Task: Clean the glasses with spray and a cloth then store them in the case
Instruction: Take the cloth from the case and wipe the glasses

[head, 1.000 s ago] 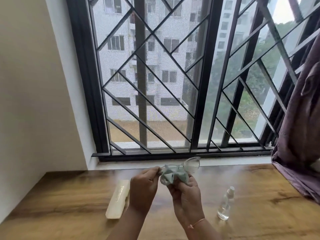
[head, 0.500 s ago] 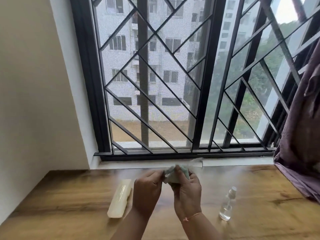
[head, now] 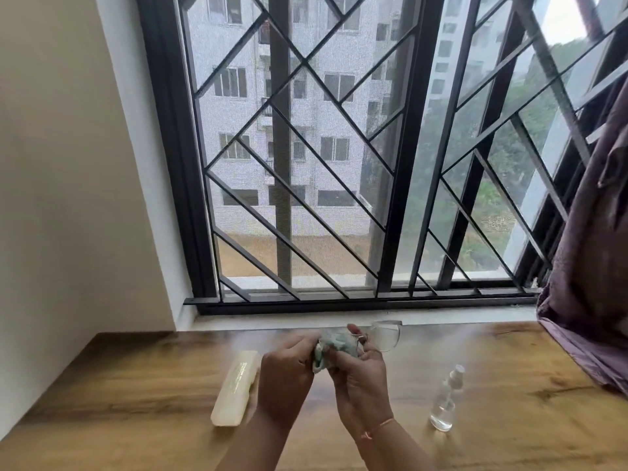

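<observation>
There, glasses (head: 380,336) between both hands (head: 326,375).

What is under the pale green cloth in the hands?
The cloth wraps one lens of the clear glasses; that lens is hidden. Only the other lens shows, beside the right hand. The left hand pinches the cloth.

No legible text is showing anywhere in the frame. The pale case (head: 235,389), lying lower centre-left on the table just beside my left hand (head: 285,379), is carrying a line of faint gold lettering along its lid, but the characters are too small and blurred for me to read. I am seeing no label on the clear spray bottle (head: 446,399), lower right.
</observation>
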`<state>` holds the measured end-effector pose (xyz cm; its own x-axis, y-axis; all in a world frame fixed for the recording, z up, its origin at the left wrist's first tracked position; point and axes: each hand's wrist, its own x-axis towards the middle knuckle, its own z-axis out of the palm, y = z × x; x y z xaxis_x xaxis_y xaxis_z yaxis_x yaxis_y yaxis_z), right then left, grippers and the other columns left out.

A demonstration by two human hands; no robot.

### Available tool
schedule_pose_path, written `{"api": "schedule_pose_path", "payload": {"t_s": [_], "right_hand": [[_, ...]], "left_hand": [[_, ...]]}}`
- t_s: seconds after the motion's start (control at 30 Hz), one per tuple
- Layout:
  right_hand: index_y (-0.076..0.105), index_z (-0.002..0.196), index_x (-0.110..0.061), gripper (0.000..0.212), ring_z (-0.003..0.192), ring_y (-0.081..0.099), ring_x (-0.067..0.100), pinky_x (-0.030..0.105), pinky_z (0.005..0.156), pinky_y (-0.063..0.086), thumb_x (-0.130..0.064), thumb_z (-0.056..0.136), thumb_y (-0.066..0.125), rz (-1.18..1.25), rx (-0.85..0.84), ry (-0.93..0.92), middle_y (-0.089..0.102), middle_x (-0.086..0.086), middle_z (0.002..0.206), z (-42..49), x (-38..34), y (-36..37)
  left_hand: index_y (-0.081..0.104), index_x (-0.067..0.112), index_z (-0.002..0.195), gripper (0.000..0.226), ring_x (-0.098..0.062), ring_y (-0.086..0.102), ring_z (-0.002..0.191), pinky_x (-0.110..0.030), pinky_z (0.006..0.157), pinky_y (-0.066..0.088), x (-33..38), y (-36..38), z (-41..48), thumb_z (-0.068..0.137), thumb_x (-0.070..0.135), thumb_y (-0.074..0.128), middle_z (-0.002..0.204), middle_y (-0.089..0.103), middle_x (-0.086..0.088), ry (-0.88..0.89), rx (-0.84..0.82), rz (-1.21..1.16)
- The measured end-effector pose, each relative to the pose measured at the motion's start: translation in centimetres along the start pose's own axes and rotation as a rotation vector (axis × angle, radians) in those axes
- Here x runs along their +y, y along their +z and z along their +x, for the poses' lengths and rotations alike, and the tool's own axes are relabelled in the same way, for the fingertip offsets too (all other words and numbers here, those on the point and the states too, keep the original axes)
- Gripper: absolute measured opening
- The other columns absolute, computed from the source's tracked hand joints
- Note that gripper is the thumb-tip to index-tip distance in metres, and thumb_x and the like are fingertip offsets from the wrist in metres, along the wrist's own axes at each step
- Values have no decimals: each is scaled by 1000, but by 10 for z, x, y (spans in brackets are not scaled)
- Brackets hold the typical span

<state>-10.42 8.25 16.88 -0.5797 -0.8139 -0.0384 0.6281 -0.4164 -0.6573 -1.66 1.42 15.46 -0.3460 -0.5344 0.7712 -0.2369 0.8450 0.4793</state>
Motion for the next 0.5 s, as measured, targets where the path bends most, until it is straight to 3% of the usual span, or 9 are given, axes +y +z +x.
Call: {"api": "schedule_pose_path", "payload": {"t_s": [0.1,0.2,0.33,0.5], "right_hand": [[47,114,0,84,64,62,19,27,53,55,-8,42,90,12,45,-44,58,15,81,4,0,5],[53,108,-3,95,71,66,23,31,54,56,-27,26,95,8,70,-63,62,16,85,7,-3,4],[47,118,4,77,76,67,32,38,63,59,-6,51,83,12,3,-10,62,26,95,5,-7,-5],[46,119,9,50,70,68,35,38,60,59,21,72,57,-35,10,40,66,22,86,3,-11,-29]], "left_hand": [[73,18,84,17,-3,65,73,-21,59,53,0,1,-1,79,23,57,82,73,6,-11,1,10],[73,18,86,20,-4,65,71,-19,60,52,1,-2,3,80,24,55,79,73,6,-32,27,17],[71,16,79,21,-8,62,68,-22,57,48,-1,-6,8,79,26,53,70,72,4,-61,54,58],[74,14,81,25,-9,65,62,-15,59,45,-15,-7,14,77,32,57,69,73,2,-107,77,77]]}}
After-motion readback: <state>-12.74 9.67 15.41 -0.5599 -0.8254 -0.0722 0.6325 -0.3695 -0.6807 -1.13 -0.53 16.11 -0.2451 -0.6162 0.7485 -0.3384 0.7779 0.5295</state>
